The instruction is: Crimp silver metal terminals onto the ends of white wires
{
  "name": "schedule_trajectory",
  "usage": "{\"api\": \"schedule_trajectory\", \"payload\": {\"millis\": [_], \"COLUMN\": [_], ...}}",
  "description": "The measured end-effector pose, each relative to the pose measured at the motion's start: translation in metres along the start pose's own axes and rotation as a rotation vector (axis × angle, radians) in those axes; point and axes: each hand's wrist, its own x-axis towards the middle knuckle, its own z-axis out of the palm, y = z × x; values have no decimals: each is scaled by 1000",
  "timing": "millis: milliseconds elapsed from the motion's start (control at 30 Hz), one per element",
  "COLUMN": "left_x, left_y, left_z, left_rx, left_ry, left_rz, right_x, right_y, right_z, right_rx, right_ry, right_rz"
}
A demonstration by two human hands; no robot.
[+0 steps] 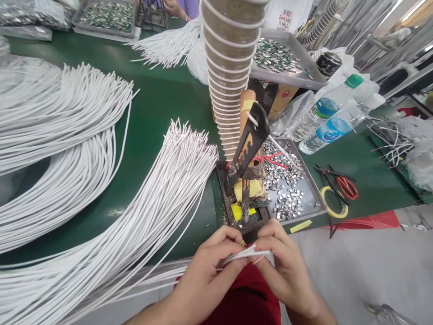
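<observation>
Both hands meet low over a red-clad lap, just off the near edge of the green table (169,92), working close together. The left hand (214,271) has thumb and forefinger pinched on a few white cables (238,256), and the right hand (287,268) pinches the same cables near their ends, so they run across the gap from one set of fingertips to the other. A thin strand (258,259) pokes out below, beside the right thumb. Something small and yellowish shows at the left fingertips, too tiny for me to make out. Straight beyond the hands stands a black bracket (260,124) with a brown handle (247,97) rising behind it, and a wide ribbed hose (233,58) comes down behind that. To the left of the left hand a big bundle (182,162) of white cables fans over the table, its cut ends pointing away; a second bundle (57,113) lies farther left. Ahead of the right hand is a tray (309,206) scattered with little metal parts (287,203), and right of it lie red-handled pliers (347,187) against a roll of yellow tape (323,198). Past the tray two water bottles (333,131) lean. Far ahead of the left hand, a co-worker's hand (174,7) shows beside a purple sleeve (192,8).
</observation>
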Motion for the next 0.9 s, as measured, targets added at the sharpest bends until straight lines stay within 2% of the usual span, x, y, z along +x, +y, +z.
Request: {"api": "schedule_trajectory", "payload": {"millis": [133,233,367,467,600,800,900], "left_x": [3,2,1,0,-1,-1,3], "left_y": [0,0,2,0,-5,-2,0], "left_z": [3,3,2,4,8,8,6], "left_rx": [-66,-71,-59,-69,-120,-157,-147], "left_ry": [-21,-9,12,22,75,160,179], "left_rz": [-61,-67,-86,-94,-87,-100,-115], "right_x": [0,2,13,22,26,19,9], "right_y": [0,7,38,66,86,71,56], "right_z": [1,-10,-29,-36,-34,-35,-32], "right_rx": [102,-15,-346,-508,-528,-493,-314], "right_ry": [1,17,195,170,137,190,255], "right_rz": [-27,2,104,145,170,166,140]}}
